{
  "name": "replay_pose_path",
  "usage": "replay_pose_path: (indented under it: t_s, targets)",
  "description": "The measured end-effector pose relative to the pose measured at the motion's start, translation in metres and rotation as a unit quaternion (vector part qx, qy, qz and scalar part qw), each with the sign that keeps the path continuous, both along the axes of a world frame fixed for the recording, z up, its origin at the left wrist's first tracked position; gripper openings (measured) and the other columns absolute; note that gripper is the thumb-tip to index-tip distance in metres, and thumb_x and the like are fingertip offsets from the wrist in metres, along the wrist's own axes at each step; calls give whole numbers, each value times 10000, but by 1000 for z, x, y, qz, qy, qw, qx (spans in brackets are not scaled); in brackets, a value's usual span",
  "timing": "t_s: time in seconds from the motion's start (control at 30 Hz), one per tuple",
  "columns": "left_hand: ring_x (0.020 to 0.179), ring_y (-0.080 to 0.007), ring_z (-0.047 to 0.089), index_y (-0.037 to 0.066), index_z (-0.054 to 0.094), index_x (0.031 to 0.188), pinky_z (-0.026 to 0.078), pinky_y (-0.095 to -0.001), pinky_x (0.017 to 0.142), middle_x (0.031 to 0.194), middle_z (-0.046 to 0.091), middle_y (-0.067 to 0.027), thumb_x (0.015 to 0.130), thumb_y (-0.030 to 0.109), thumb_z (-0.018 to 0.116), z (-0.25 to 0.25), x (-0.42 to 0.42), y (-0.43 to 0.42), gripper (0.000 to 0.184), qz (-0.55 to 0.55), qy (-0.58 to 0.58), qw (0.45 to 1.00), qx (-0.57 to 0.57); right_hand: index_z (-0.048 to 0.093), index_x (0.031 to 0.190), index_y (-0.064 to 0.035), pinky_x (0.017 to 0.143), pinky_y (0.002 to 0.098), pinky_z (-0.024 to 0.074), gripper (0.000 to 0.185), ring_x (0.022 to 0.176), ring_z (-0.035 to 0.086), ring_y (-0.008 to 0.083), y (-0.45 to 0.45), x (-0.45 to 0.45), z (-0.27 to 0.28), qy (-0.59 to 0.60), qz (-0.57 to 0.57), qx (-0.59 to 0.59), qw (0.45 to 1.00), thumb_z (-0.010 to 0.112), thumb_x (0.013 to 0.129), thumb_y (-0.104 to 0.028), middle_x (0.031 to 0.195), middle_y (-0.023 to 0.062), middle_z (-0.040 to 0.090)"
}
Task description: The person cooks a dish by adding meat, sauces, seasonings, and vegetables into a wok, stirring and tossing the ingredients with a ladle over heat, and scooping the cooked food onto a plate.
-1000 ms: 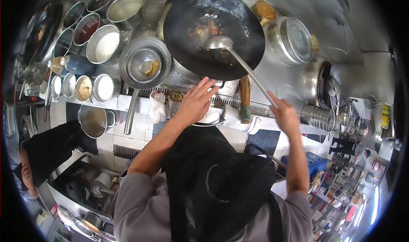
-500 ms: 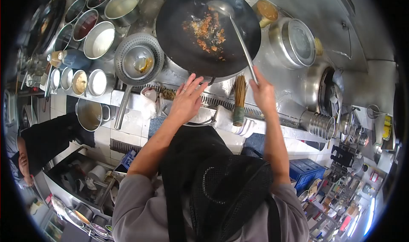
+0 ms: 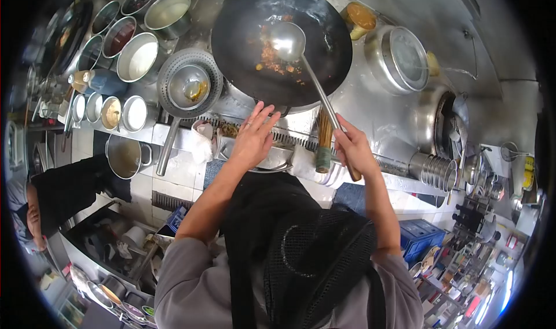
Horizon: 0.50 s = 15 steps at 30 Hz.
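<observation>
My right hand [image 3: 354, 148] is closed around the long handle of a steel ladle [image 3: 288, 42]. The ladle's bowl is in a large black wok [image 3: 234, 57], over small orange-brown bits of food [image 3: 270, 57], and covers part of them. By the wok's near rim is my left hand [image 3: 253, 137], its fingers stretched out and holding nothing; whether the fingertips touch the rim or its handle I cannot tell. A bamboo brush [image 3: 324, 144] with a green-bound grip lies partly behind the ladle handle.
Left of the wok, a small bowl rests in a perforated strainer [image 3: 166, 100]. Beyond stand several metal tubs [image 3: 137, 57] and seasoning cups [image 3: 134, 114]. A lidded steel pot [image 3: 382, 60] is on the right. Another person's arm [image 3: 33, 216] shows at far left.
My right hand has drawn back toward me and slightly right. The ladle's bowl has come from the wok's far side to nearer its middle, over the food. My left hand is almost unmoved.
</observation>
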<state>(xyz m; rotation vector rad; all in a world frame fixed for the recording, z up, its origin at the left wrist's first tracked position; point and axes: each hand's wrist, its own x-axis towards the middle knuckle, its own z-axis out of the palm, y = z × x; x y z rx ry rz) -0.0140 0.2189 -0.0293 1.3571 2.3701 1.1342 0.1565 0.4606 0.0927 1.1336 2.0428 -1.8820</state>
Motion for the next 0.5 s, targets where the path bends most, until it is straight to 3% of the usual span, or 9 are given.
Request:
replay_pose_path:
  t_s: [0.07,0.13,0.2,0.27,0.3,0.33,0.4,0.43,0.5]
  targets:
    - [1574,-380,339,101,545,1523,373,-508,1235,1612,472,-120,912,33,688,2,-2,-2,630,-16,4,1000,-8,414,1641,-82,434,270,451,565,515,520,92,-3,-8,1,13,3,16,1000,570,1105,-169,743,18,562]
    - [1573,-383,340,99,543,1523,373,-508,1235,1611,473,-122,911,33,690,4,-2,-3,633,-15,7,1000,-10,421,1637,-83,424,264,432,550,508,508,84,-6,-3,5,34,-61,-112,991,557,1110,-161,746,19,563]
    - [1572,-385,341,97,542,1524,374,-509,1235,1610,473,-125,910,34,692,6,-1,-4,636,-15,10,1000,-10,438,1628,-81,422,260,423,537,499,502,86,-5,-3,2,7,-46,-103,994,558,1111,-161,731,9,558]
    - [1572,-392,339,95,538,1527,376,-511,1235,1614,468,-129,909,36,695,6,-1,-3,641,-16,6,1000,-14,467,1619,-107,423,250,393,528,490,482,75,-6,-15,-1,37,0,-10,999,575,1109,-191,741,3,566]
    - [1572,-392,339,95,538,1527,376,-511,1235,1614,468,-129,909,36,695,6,-1,-3,641,-14,10,1000,-12,470,1612,-104,489,350,491,538,522,606,207,0,-24,-9,20,25,52,998,585,1089,-152,734,80,640]
    - [1572,-394,337,95,535,1529,376,-512,1235,1616,466,-130,909,37,695,6,0,-4,643,-17,9,1000,-12,470,1612,-104,489,350,491,538,522,606,207,3,-31,-22,23,24,52,998,585,1089,-152,734,80,640]
    - [1573,-397,335,94,532,1532,376,-512,1234,1619,463,-132,910,38,695,6,-3,-3,645,-20,13,1000,-10,482,1596,-80,621,398,556,565,641,668,227,12,-49,-55,78,82,419,901,635,1066,-200,858,197,708]
    - [1574,-392,334,95,531,1533,376,-511,1234,1623,459,-130,909,37,694,5,-3,-3,648,-22,12,1000,-8,506,1569,-63,757,455,570,557,746,714,302,18,-57,-72,97,91,523,842,655,1048,-192,937,273,709]
    - [1576,-388,333,96,529,1535,377,-511,1234,1627,456,-128,909,36,694,5,-1,-5,651,-23,12,1000,-8,506,1574,-71,696,432,560,558,698,697,265,22,-54,-86,76,118,552,822,655,1050,-193,909,241,713]
